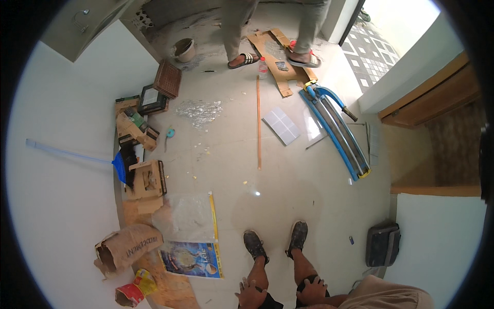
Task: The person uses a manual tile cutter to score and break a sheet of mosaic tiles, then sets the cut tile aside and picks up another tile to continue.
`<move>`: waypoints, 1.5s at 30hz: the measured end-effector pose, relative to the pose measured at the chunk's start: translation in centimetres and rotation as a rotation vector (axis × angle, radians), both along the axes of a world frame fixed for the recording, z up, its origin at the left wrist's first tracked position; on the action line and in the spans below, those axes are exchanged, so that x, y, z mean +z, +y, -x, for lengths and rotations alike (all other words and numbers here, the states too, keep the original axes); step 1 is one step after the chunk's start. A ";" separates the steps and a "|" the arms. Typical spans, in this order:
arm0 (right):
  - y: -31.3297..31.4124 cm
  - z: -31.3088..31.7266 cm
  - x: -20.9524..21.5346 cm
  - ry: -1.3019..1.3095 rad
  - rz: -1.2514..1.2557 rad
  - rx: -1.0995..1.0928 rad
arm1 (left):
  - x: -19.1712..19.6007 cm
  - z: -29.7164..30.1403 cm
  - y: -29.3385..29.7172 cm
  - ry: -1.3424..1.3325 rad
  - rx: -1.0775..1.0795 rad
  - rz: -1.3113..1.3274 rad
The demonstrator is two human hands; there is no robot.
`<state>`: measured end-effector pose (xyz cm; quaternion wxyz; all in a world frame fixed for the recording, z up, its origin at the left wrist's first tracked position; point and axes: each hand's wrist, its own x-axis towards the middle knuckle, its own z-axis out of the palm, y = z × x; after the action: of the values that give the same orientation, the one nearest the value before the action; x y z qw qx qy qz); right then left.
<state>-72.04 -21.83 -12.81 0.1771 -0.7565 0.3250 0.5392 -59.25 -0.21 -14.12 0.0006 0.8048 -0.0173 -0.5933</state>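
My left hand point(251, 295) lies on my left knee, fingers spread, holding nothing. On the other knee rests my right hand point(312, 292), its fingers also apart over the dark shorts. No tool touches either hand. My feet, in dark shoes, stand on the pale tiled floor point(288, 206). Ahead of them a long thin orange-brown strip point(259, 123) lies lengthwise. To its right are a grey tile with light lines point(281, 125) and a blue manual tile cutter point(337, 131) with a curved handle.
Another person in sandals point(244, 60) stands at the far side, by flattened cardboard point(278, 64) and a plastic bottle point(263, 68). A bucket point(184, 50) is at far left. Boxes, a blue broom point(119, 166) and paper sacks point(128, 247) line the left wall. A black bag point(383, 244) leans right.
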 end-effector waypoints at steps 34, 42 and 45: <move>-0.8 -1.1 0.7 0.056 -0.047 -0.013 | -0.9 1.0 0.3 -0.074 -0.016 -0.003; -0.5 -0.4 0.3 0.032 -0.034 -0.003 | -0.1 -0.1 -0.3 -0.028 -0.029 -0.002; -0.2 -0.5 -0.1 0.050 -0.029 0.000 | -0.1 -0.4 -0.2 -0.033 -0.023 -0.003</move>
<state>-71.50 -21.99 -12.87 0.1802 -0.7400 0.3216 0.5626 -58.89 -0.39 -14.23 -0.0076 0.8141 -0.0257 -0.5801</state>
